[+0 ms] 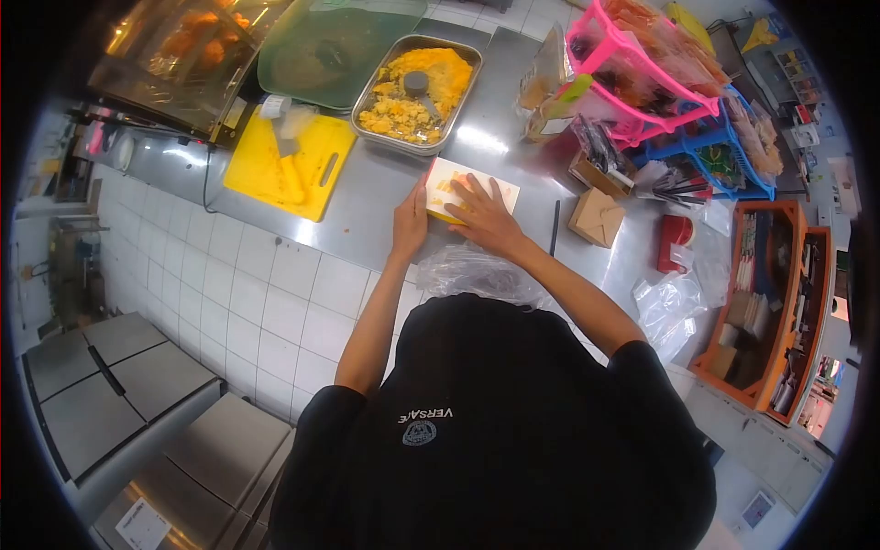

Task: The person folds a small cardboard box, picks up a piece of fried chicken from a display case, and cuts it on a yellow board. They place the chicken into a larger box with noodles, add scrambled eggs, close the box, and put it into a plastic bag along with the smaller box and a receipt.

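A small white takeaway box [446,174] with orange and red print sits closed on the steel counter, just in front of me. My right hand [484,216] lies on its lid with the fingers spread. Along the box's left side rests my left hand [411,222], its fingers stretched out and not wrapped round it. Clear plastic bags [481,272] lie crumpled between my body and the box. Beyond it stands a metal tray [451,137] of yellow crumbly food, with a round grey tool [416,84] in it.
On the left are a yellow cutting board [247,174] with a yellow-handled blade [291,179], and a green lid [302,64]. To the right stand a brown box [596,218], a red tape dispenser [675,240], a pink basket [646,124] and a blue basket [710,137].
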Demonstrator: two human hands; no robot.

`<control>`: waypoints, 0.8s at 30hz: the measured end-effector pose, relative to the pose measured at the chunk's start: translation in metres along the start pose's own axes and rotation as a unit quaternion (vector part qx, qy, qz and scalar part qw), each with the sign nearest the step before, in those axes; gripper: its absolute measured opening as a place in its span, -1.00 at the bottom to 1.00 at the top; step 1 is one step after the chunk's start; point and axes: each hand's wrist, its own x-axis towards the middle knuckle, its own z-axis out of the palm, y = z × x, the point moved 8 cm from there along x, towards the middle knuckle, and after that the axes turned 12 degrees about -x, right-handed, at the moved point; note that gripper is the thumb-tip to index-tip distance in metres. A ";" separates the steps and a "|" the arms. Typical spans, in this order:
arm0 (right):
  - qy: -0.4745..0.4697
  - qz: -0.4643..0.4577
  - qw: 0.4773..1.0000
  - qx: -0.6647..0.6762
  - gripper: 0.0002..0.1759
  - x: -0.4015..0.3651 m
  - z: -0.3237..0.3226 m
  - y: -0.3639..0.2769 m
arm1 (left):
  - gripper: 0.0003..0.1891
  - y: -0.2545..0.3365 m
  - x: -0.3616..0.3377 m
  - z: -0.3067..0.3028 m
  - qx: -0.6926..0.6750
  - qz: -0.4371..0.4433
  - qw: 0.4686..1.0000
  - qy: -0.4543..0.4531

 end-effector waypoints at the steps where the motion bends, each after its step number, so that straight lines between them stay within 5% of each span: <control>1: 0.005 0.014 1.000 0.006 -0.49 -0.001 0.001 0.001 | -0.54 0.002 0.001 0.001 -0.015 0.004 1.000 0.003; 5: 0.018 0.034 0.999 0.020 -0.53 0.002 0.006 0.003 | -0.58 0.003 0.008 0.000 -0.010 -0.024 0.999 -0.028; 11: -0.013 0.034 0.999 0.030 -0.56 0.005 0.006 0.003 | -0.50 0.019 0.017 -0.011 0.131 0.153 0.957 -0.208; 14: -0.012 0.036 0.999 0.034 -0.62 0.006 0.002 0.000 | -0.47 0.016 0.025 -0.013 0.170 0.132 0.936 -0.278; 20: -0.026 0.041 0.998 0.042 -0.66 0.005 -0.001 0.002 | -0.54 -0.002 0.026 -0.006 0.077 0.077 0.971 -0.214; 24: -0.069 0.053 0.996 0.023 -0.49 0.006 -0.002 0.004 | -0.55 -0.009 0.017 -0.004 0.062 0.063 0.981 -0.175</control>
